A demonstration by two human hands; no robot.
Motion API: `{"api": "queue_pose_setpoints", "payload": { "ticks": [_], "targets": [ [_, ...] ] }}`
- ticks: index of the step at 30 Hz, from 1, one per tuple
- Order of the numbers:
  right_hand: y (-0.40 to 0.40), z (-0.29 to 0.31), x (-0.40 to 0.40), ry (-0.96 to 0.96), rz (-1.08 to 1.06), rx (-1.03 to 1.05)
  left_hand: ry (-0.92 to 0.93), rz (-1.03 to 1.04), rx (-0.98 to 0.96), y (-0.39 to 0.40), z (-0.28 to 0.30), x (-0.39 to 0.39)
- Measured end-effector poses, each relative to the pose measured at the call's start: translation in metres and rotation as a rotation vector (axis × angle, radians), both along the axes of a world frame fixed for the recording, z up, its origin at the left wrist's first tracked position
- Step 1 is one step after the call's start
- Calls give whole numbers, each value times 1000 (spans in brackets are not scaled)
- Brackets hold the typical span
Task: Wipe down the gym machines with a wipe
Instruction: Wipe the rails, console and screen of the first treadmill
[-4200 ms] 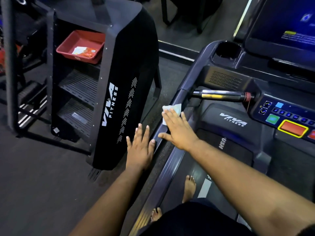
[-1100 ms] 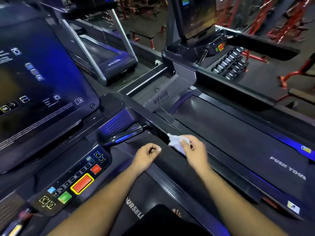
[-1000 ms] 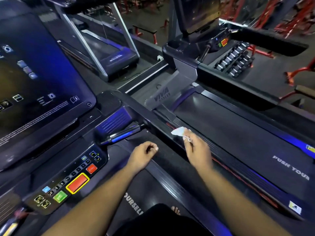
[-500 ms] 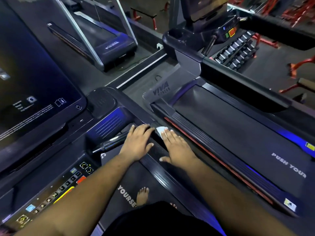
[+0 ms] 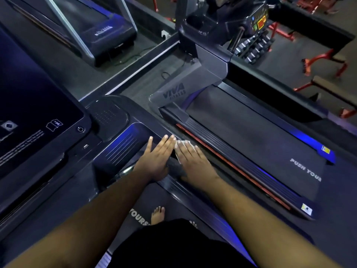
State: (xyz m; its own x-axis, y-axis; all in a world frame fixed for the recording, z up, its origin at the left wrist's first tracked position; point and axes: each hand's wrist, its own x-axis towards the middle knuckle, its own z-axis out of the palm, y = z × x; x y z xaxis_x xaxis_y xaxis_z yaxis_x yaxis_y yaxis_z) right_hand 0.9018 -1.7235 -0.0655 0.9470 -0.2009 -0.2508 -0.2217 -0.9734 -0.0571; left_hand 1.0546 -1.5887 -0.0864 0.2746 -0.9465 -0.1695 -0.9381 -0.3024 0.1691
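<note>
I stand on a black treadmill and look at its right handrail (image 5: pixel 173 187). My right hand (image 5: pixel 194 161) lies flat on the rail and presses a white wipe (image 5: pixel 178 157) against it; only the wipe's edge shows by the fingers. Beside it, my left hand (image 5: pixel 157 157) rests flat on the same rail with fingers straight and holds nothing. The two hands almost touch at the fingertips.
The treadmill's dark screen (image 5: pixel 34 113) and console fill the left. A second treadmill (image 5: pixel 251 136) runs alongside on the right, its console (image 5: pixel 258 22) at the top. Dumbbells (image 5: pixel 253 47) and red frames (image 5: pixel 324 60) stand beyond. My bare foot (image 5: pixel 158 214) is on the belt.
My view has swung from the left rail to the right rail. My right hand went from pinching the wipe to pressing it flat; my left fist unfolded and came down beside it, both sliding forward.
</note>
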Motion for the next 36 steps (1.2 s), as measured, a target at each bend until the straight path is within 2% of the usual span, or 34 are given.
{"api": "queue_pose_setpoints", "payload": {
  "ticks": [4,6,8,11,16,18,21,24,27,31,33,36],
  "targets": [
    [3,-1,-17,-1,-51,25,83,-8,-16,4,-1,6],
    [0,-4,-51,-25,-164,92,105,-12,-2,1,1,7],
    [1,-5,-75,-37,-260,74,104,-16,3,-1,1,7],
    [5,-3,-48,-13,-305,44,97,-29,16,0,1,7],
    [9,-2,12,-54,-242,66,90,-46,4,2,3,6],
    [5,-3,-12,-59,-220,55,57,-41,7,2,2,5],
    [0,-2,-84,-93,-346,85,19,-34,9,1,4,2],
    [2,-7,-126,-98,-440,-26,-22,-26,-13,1,5,-1],
    [6,-4,-86,-35,-481,28,-76,-59,-35,-4,8,-13],
    [4,2,-51,-22,-379,139,-88,-147,-48,-23,11,-45],
    [1,4,-82,-36,-346,109,-90,-172,-46,-31,12,-60],
    [-4,-3,-160,-101,-457,57,-94,-218,-9,-37,14,-77]
  ]
}}
